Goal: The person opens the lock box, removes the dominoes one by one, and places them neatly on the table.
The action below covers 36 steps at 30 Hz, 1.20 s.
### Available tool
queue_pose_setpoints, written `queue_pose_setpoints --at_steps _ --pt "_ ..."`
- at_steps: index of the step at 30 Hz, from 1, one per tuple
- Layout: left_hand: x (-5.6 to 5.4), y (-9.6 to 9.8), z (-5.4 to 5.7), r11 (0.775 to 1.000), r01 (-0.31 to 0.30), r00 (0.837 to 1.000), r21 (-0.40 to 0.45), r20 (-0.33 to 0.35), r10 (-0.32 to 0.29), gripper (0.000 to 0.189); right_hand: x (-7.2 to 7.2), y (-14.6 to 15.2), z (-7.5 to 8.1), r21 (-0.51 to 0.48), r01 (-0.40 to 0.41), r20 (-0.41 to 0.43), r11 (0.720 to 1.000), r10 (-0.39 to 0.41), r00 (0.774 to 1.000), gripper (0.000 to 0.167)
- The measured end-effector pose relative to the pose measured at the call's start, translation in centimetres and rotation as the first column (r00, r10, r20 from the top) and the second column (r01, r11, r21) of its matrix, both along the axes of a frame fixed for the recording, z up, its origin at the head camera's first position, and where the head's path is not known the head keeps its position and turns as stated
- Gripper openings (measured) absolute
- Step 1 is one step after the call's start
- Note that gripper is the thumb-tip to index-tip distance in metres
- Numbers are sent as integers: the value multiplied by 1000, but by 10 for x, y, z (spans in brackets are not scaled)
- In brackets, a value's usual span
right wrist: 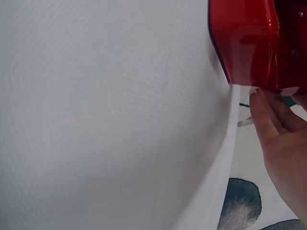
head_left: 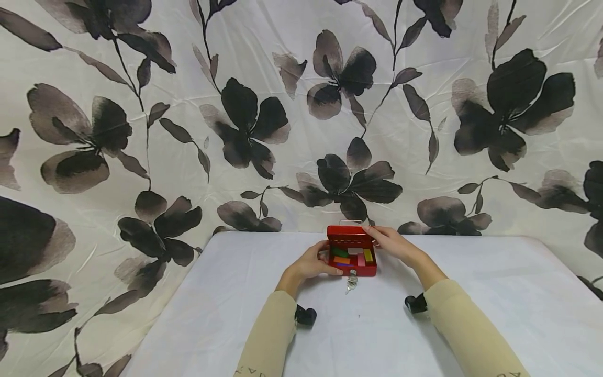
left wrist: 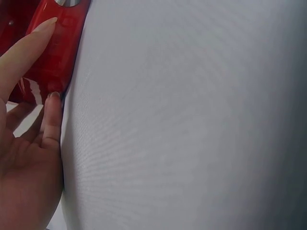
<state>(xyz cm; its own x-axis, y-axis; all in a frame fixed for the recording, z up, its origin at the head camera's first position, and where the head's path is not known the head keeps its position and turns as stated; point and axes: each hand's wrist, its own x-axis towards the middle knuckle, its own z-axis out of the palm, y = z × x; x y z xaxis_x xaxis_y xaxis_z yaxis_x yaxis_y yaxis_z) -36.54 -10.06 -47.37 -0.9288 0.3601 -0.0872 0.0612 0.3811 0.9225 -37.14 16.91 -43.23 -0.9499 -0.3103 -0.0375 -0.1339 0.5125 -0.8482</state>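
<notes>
A small red metal cash box (head_left: 360, 272) stands on the white-covered table with its lid (head_left: 349, 230) raised. Several coloured blocks lie inside, among them an orange block (head_left: 342, 259), a yellow block (head_left: 368, 255) and a pink block (head_left: 361, 260). A bunch of keys (head_left: 352, 283) hangs from the front lock. My left hand (head_left: 311, 262) grips the left side, its thumb on the front face and its other fingers along the side. At the right edge of the raised lid, my right hand (head_left: 393, 244) holds on with its fingertips; its thumb is partly hidden.
The white-covered table (head_left: 358, 335) stretches out on both sides, and its far edge lies just behind the box. A floral cloth (head_left: 282, 131) hangs behind it. Black wrist cameras (head_left: 306, 316) sit at both sleeves, close above the tabletop.
</notes>
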Motion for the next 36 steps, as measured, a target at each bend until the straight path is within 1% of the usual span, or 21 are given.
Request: queue_pose_setpoints --at_steps 3,5,11,18,22,26,33,36 --pt "0 0 0 1000 -1 1000 -1 -5 1 90 -1 -3 2 -5 14 4 1000 -14 1000 83" --pt "0 1 0 1000 0 1000 2 -9 0 90 -1 -4 3 -16 39 11 999 -39 999 85" --pt "1 3 2 1000 -17 1000 5 12 17 89 -4 -5 3 -22 98 13 995 -97 995 86" --pt "3 3 4 1000 -26 1000 15 8 26 88 -9 -5 2 -35 118 8 992 -118 993 86" --pt "4 2 3 1000 -29 1000 -5 7 29 87 -10 -6 2 -67 158 35 985 -156 987 87" --pt "4 2 2 999 -32 999 -17 5 32 87 -12 -7 0 -85 182 46 980 -178 983 86" --pt "3 1 2 999 -40 999 -1 12 40 87 -14 -12 0 -71 200 43 977 -197 979 92" --pt "4 1 1 999 -43 999 3 15 43 87 -14 -13 -1 -88 204 56 975 -199 978 93"
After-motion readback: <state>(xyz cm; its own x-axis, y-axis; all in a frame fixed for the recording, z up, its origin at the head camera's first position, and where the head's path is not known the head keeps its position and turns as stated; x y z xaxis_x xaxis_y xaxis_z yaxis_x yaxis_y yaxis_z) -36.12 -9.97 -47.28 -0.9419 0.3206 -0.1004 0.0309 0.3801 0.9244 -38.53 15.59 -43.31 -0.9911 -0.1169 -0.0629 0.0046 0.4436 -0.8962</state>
